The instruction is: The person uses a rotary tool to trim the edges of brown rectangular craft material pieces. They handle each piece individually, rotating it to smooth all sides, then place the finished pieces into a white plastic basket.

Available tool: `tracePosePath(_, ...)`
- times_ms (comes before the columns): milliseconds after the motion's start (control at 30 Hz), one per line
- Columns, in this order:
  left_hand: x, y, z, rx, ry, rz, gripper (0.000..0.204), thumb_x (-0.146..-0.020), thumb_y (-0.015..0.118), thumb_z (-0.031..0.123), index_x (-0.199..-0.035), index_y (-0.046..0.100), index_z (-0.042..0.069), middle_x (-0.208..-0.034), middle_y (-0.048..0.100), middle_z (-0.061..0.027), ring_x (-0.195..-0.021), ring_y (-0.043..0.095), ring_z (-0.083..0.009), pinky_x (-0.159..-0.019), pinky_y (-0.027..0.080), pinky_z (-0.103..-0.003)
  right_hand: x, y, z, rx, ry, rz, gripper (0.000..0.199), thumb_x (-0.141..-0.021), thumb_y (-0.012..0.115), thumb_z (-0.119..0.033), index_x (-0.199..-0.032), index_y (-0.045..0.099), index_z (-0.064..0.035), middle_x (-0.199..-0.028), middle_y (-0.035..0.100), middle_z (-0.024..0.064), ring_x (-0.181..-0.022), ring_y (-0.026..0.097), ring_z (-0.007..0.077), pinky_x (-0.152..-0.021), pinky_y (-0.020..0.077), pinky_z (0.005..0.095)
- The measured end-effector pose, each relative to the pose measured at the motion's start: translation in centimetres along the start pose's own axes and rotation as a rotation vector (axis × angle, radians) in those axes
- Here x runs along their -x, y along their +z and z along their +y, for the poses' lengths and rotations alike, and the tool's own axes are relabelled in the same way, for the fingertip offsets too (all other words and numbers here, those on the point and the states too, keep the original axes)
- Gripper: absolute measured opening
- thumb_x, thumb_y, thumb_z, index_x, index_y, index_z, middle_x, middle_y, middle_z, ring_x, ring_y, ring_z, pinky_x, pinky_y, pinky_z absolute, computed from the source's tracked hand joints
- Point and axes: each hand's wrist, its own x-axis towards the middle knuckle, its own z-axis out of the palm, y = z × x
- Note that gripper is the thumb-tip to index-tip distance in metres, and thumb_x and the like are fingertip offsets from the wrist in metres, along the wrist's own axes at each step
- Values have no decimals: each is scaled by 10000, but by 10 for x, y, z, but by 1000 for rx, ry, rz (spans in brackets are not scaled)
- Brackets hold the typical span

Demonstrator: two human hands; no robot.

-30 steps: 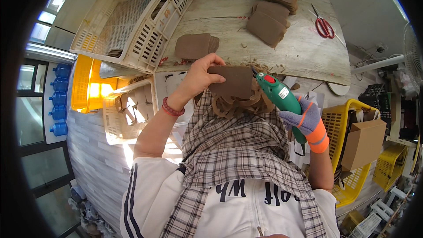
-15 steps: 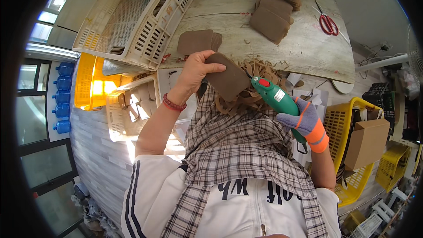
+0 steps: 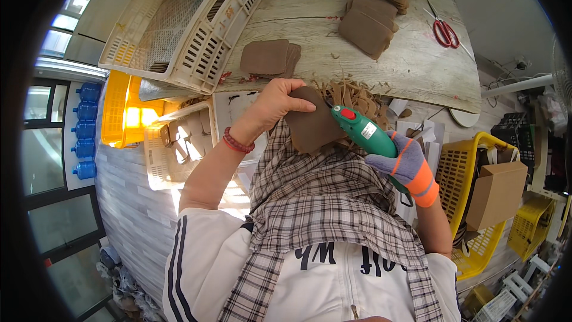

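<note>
Bare, with a red bead bracelet on the wrist, my left hand (image 3: 275, 106) pinches a brown rounded piece of sheet material (image 3: 313, 122) between thumb and fingers over my lap. My right hand (image 3: 406, 166), in a grey and orange glove, grips a green handheld power cutter (image 3: 362, 132) with a red button. The cutter's head is at the right edge of the brown piece. Curled brown offcut strips (image 3: 357, 95) lie behind and under the piece, at the table's near edge. A small stack of brown pieces (image 3: 268, 58) rests on the table beyond my left hand.
On the worn wooden table (image 3: 298, 18) are more brown stacks (image 3: 366, 27) and red-handled scissors (image 3: 445, 33). A white plastic crate (image 3: 205, 42) stands at the left. To the right is a yellow basket (image 3: 447, 173) with a cardboard box (image 3: 496, 194). A cream crate (image 3: 156, 161) holds brown pieces.
My left hand has shifted slightly right and nearer, turning the brown piece more upright. The cutter has moved a little left with my right hand, staying at the piece's edge.
</note>
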Motion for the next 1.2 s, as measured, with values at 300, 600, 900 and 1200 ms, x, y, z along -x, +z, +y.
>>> tracePosePath(300,5,14,13,-140,-92,-79,199,-700,719,-27,-888,668,16,-807,677,-21,-725,614,-78,-692,493,-223,-4,2,4,25,-49,-12,511,-705,819,-336,-1031,604,-6,-655,604,17,-525,539,59,-497,436,216)
tracePosePath(600,2,-3,5,-362,217,-71,329,-788,647,-11,-1110,585,18,-1023,641,-40,-888,603,-96,-785,499,-245,-1,1,-4,-120,55,-21,487,-738,800,-248,-1087,581,14,-783,640,47,-639,585,58,-550,468,210)
tracePosePath(900,-59,-109,1,-580,427,725,360,-835,585,8,-1190,532,38,-1198,539,-127,-1129,489,-244,-947,386,-387,4,-21,27,-175,-3,158,374,-748,783,-190,-988,600,32,-713,631,34,-587,575,60,-519,462,210)
tracePosePath(1200,-185,3,31,-1529,1024,347,543,-832,484,58,-1366,410,121,-1378,435,-125,-1323,324,-301,-1093,205,-495,1,-23,54,-267,73,205,383,-738,789,-201,-984,590,16,-754,613,23,-643,554,62,-548,444,209)
